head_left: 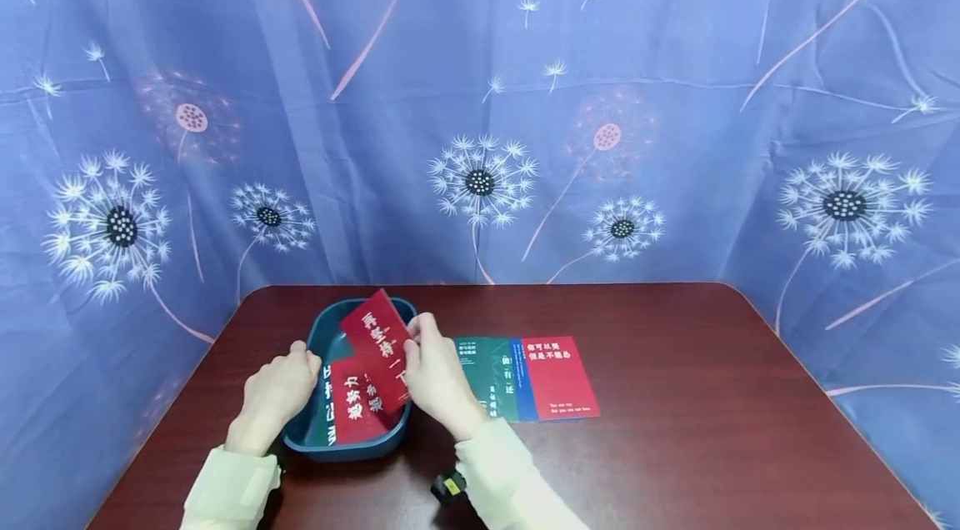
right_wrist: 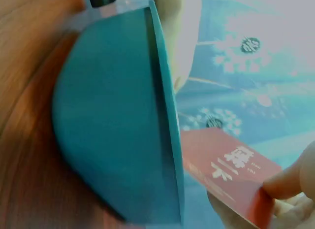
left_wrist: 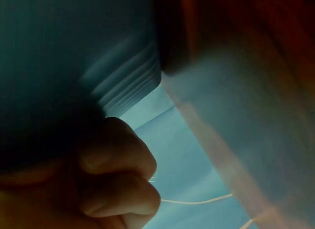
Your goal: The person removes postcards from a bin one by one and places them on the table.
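Note:
The left hand (head_left: pixel 279 387) grips the left rim of a blue-green basin (head_left: pixel 347 452); in the left wrist view its curled fingers (left_wrist: pixel 123 172) lie against the basin's side. Above the basin's right part, the right hand (head_left: pixel 442 376) pinches a red card (head_left: pixel 378 340) with white characters, tilted. The right wrist view shows that card (right_wrist: pixel 231 172) between thumb and fingers, beyond the basin wall (right_wrist: pixel 115 115). Inside the basin lie another red card (head_left: pixel 352 422) and a green one (head_left: pixel 321 422), partly covered.
Right of the basin, overlapping green cards (head_left: pixel 487 363), a blue strip (head_left: pixel 525 388) and a red card (head_left: pixel 562 376) lie on the dark wooden table (head_left: pixel 690 397). A small black object (head_left: pixel 448 487) is beside the right sleeve. A blue dandelion-patterned curtain (head_left: pixel 390 122) surrounds the table's back and sides.

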Motion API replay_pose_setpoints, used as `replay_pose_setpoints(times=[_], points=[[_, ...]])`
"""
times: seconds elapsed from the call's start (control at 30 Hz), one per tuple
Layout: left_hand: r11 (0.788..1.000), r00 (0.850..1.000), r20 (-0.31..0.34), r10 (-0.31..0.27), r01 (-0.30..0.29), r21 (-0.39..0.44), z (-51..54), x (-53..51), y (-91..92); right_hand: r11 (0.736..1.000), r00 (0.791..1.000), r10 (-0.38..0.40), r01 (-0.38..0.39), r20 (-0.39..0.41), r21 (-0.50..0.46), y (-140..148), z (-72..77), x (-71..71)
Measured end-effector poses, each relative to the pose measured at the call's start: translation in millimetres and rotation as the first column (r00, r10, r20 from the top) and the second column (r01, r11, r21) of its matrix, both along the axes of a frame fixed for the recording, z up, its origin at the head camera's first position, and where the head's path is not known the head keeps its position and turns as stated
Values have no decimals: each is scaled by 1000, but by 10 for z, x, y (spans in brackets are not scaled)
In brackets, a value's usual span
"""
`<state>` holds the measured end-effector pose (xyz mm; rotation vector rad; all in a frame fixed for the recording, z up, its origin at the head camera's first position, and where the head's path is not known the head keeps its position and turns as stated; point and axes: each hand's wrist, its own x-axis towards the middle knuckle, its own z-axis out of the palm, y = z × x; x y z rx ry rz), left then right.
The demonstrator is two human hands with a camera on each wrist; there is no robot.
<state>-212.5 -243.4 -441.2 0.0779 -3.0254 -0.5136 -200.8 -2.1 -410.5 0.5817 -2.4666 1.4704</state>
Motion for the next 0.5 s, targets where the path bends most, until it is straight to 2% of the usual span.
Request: replay_pose_setpoints(times=[0.07,0.2,0.37,0.5], points=[[1000,1000,-15,-8,8,-1,-5,-2,-3,1000,1000,-2,2,-1,-27,68,10,7],[1000,1000,-17,0,0,2,-15,3,-9,1000,999,-30,30,-13,-10,171,84,4],[1000,1000,16,6,-6,8,-27,28,-7,994,994,-101,100,38,34,331,178,-14],[1000,1000,10,2,-2,4,-21,26,-4,990,989,-130,125,70,62,520,247,-59]])
